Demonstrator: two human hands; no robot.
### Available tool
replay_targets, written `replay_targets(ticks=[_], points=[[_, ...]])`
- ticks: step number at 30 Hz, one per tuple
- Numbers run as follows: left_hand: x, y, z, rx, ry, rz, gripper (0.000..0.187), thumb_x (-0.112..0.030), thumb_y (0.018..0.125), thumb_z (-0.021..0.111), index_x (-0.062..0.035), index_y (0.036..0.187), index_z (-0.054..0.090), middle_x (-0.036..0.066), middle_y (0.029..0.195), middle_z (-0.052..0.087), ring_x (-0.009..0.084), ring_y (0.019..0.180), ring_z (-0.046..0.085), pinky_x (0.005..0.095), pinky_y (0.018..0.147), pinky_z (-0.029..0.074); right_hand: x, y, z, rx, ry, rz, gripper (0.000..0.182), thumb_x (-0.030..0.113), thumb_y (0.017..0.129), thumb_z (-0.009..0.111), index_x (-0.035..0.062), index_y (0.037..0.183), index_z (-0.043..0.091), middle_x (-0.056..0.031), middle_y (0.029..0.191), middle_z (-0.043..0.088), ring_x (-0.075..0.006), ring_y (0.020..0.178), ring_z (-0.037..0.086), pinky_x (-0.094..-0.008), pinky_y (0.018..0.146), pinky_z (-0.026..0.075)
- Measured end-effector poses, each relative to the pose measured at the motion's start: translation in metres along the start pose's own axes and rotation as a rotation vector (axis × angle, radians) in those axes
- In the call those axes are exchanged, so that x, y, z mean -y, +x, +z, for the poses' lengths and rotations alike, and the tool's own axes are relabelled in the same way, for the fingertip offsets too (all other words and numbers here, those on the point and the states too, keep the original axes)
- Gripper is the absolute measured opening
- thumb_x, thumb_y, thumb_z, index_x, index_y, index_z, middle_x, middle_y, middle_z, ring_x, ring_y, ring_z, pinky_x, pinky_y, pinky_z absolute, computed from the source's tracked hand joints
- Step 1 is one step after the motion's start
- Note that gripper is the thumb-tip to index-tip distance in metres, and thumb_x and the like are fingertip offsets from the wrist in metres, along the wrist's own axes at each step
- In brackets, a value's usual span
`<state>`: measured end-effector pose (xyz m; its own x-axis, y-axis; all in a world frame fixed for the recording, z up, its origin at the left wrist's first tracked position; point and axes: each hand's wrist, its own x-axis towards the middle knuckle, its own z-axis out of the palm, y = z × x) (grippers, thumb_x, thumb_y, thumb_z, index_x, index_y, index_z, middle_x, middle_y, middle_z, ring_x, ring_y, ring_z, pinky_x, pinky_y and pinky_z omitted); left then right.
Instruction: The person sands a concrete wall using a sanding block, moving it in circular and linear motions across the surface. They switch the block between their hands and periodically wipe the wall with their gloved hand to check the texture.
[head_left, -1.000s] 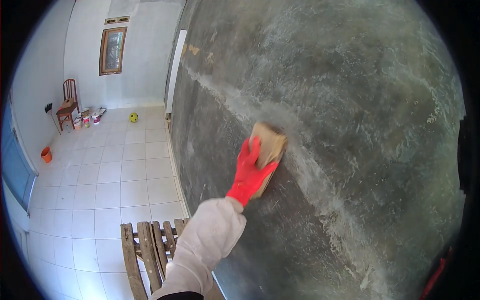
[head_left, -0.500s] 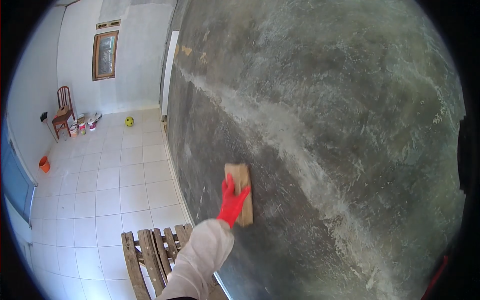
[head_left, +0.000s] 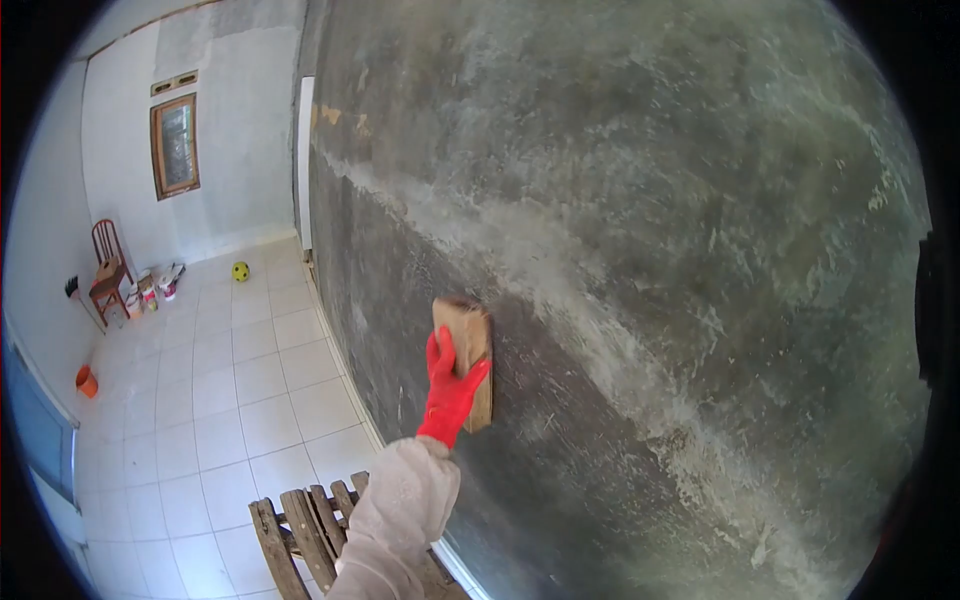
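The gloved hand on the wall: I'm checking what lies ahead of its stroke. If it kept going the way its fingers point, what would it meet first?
The left hand points up along the wall, flat on the wooden float. Ahead lies only the pale plaster streak; otherwise the way looks free.

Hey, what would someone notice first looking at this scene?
A hand in a red glove presses a wooden float flat against the dark grey plastered wall, mid-frame. A pale streak runs diagonally across that wall. At far left, on the white tiled floor, sits a yellow ball.
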<state>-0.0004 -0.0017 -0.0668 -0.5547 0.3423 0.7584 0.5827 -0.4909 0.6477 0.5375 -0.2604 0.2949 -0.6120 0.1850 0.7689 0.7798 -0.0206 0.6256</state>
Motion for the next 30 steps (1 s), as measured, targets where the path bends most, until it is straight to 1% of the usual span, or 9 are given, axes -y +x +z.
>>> replay_targets(ticks=[3,7,13,15,17,18,20,26,30], points=[[-0.004,-0.012,0.004,0.005,-0.191,-0.252,0.088,-0.018,0.072,0.083,-0.0113,0.145,0.035,0.023,0.143,0.035,0.0429,0.127,0.042,0.0448,0.104,0.040,-0.018,-0.019,0.003,-0.047,0.043,0.010,0.024,0.022,0.093,0.057,0.0007,0.103,0.059,-0.0204,0.097,0.061,-0.0363,0.083,0.059,-0.0454,0.072,0.051],[-0.081,0.064,0.005,0.068,-0.048,0.205,0.086,-0.022,0.072,0.083,-0.0122,0.144,0.036,0.024,0.142,0.035,0.0457,0.122,0.043,0.0474,0.098,0.041,-0.016,-0.016,0.003,-0.023,0.045,0.022,0.022,0.019,0.092,0.058,0.0014,0.104,0.060,-0.0202,0.098,0.060,-0.0362,0.084,0.059,-0.0448,0.072,0.051],[-0.089,0.060,0.003,0.103,-0.016,0.362,0.086,-0.022,0.071,0.083,-0.0135,0.143,0.038,0.025,0.143,0.035,0.0463,0.123,0.042,0.0476,0.098,0.041,-0.010,-0.019,0.002,-0.032,0.093,0.111,0.022,0.017,0.091,0.059,0.0015,0.106,0.060,-0.0196,0.099,0.060,-0.0355,0.084,0.059,-0.0441,0.072,0.051],[-0.047,0.006,-0.003,0.106,-0.039,0.197,0.087,-0.018,0.072,0.083,-0.0157,0.145,0.036,0.023,0.146,0.032,0.0424,0.127,0.040,0.0447,0.103,0.039,0.000,-0.017,0.010,-0.048,0.136,0.159,0.022,0.017,0.091,0.059,0.0016,0.107,0.060,-0.0195,0.099,0.060,-0.0351,0.084,0.059,-0.0436,0.071,0.052],[0.011,-0.049,0.000,0.038,-0.062,-0.158,0.089,-0.015,0.073,0.082,-0.0151,0.147,0.033,0.022,0.147,0.029,0.0378,0.131,0.038,0.0421,0.106,0.037,0.018,-0.011,0.024,-0.461,0.647,0.655,0.022,0.017,0.092,0.058,0.0018,0.107,0.061,-0.0195,0.101,0.059,-0.0343,0.083,0.060,-0.0418,0.070,0.052],[0.015,-0.053,-0.004,0.042,-0.063,-0.151,0.089,-0.015,0.073,0.082,-0.0151,0.147,0.033,0.022,0.147,0.029,0.0378,0.131,0.038,0.0421,0.106,0.037,0.011,-0.013,0.019,-0.465,0.644,0.661,0.022,0.017,0.092,0.058,0.0018,0.107,0.061,-0.0195,0.101,0.059,-0.0343,0.083,0.060,-0.0418,0.070,0.052],[0.021,-0.048,-0.003,0.061,-0.071,-0.261,0.090,-0.015,0.075,0.081,-0.0124,0.149,0.030,0.022,0.148,0.028,0.0356,0.133,0.037,0.0416,0.107,0.036,-0.011,-0.014,0.005,-0.041,0.062,0.034,0.021,0.018,0.092,0.058,0.0023,0.106,0.061,-0.0192,0.100,0.059,-0.0335,0.083,0.060,-0.0407,0.070,0.052],[-0.078,0.125,0.004,0.104,-0.013,0.290,0.084,-0.014,0.076,0.079,-0.0082,0.147,0.033,0.022,0.147,0.031,0.0378,0.133,0.036,0.0393,0.109,0.033,-0.011,-0.017,0.003,-0.030,0.084,0.082,0.021,0.017,0.091,0.058,0.0040,0.107,0.061,-0.0181,0.099,0.060,-0.0325,0.084,0.059,-0.0404,0.071,0.052],[-0.027,0.127,0.001,0.071,-0.120,0.107,0.083,-0.012,0.079,0.076,-0.0053,0.148,0.030,0.017,0.147,0.033,0.0300,0.135,0.035,0.0361,0.111,0.032,0.000,-0.013,0.006,0.014,0.013,0.059,0.023,0.018,0.091,0.058,0.0053,0.110,0.060,-0.0181,0.100,0.059,-0.0318,0.084,0.059,-0.0408,0.072,0.051]])
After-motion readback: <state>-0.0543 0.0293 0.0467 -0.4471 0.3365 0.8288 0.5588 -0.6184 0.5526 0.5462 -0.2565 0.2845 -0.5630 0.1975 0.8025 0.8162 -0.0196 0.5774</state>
